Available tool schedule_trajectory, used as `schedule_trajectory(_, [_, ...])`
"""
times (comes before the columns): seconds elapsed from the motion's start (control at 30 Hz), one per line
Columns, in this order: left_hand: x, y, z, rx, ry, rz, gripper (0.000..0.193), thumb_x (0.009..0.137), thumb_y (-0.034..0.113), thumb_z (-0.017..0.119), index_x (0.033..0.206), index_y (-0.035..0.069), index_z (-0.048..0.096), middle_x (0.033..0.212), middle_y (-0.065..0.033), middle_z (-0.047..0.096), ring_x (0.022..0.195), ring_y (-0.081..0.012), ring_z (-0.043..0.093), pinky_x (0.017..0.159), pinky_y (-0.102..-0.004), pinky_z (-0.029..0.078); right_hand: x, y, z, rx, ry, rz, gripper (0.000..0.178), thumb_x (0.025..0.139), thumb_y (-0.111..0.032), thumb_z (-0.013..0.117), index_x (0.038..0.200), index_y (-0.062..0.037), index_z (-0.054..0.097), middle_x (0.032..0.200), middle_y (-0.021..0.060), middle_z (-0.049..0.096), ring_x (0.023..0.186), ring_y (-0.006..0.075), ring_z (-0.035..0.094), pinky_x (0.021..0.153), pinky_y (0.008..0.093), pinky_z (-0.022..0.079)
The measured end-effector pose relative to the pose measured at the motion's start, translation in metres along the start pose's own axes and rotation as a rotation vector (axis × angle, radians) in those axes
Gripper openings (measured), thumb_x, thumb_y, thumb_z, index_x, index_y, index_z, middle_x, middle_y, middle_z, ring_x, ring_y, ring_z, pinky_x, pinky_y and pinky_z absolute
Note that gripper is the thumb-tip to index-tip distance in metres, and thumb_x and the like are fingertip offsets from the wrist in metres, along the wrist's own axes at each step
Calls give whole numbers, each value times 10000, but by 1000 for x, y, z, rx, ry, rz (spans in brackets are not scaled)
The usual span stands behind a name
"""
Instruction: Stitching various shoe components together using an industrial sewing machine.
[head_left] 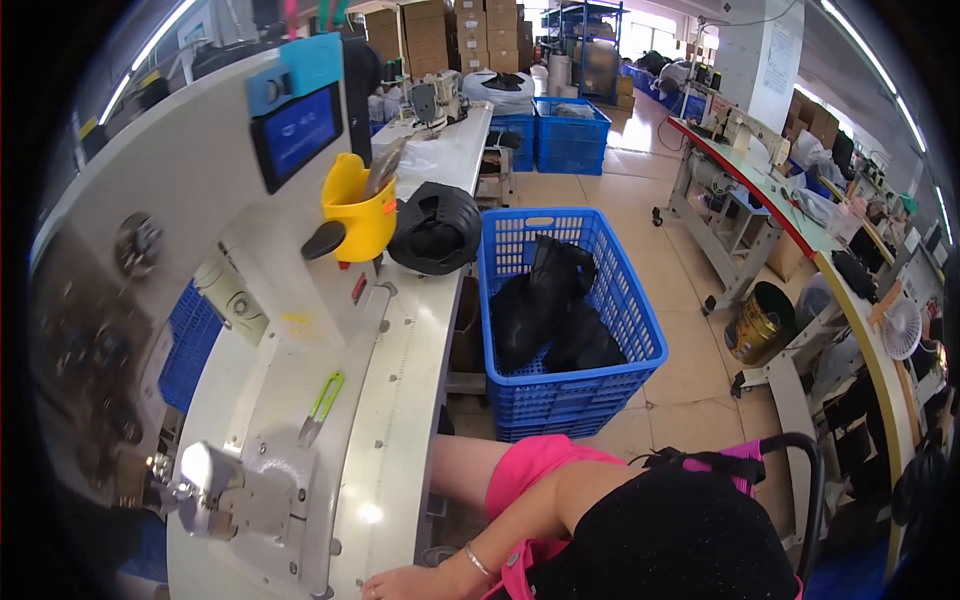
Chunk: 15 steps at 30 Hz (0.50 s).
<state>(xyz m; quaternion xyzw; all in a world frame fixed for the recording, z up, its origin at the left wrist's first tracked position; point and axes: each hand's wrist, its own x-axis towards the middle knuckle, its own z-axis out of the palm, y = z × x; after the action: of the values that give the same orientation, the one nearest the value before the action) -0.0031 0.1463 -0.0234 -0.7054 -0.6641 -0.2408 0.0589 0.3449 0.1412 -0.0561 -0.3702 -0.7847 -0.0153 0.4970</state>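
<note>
My right hand (400,583) lies at the front edge of the white machine table (385,465), with a bracelet on the wrist. Its fingers are partly cut off by the lower rim, so whether it holds anything is hidden. Nearby is the metal bed plate of a large white sewing machine (290,270), with its shiny needle-and-foot assembly (208,490). Thread snips (322,405) with a green handle lie flat on the machine bed. My left hand is out of view.
A yellow cup holder (362,215) is fixed to the machine, beside a black moulded piece (437,230). Against the table stands a blue basket (640,350) with black pieces inside. A long workbench (790,215) runs along the right, near a round bin (760,325).
</note>
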Motion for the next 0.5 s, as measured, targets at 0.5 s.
schedule_trajectory(0.5, [-49,235,57,-242,-148,448,398,949,158,603,1273,-66,547,1274,-244,583,1166,-332,586,1005,-416,462,-221,83,-246,-529,-721,528,408,840,-235,616,1241,-161,602,1373,67,508,1308,272,430,1060,593,323])
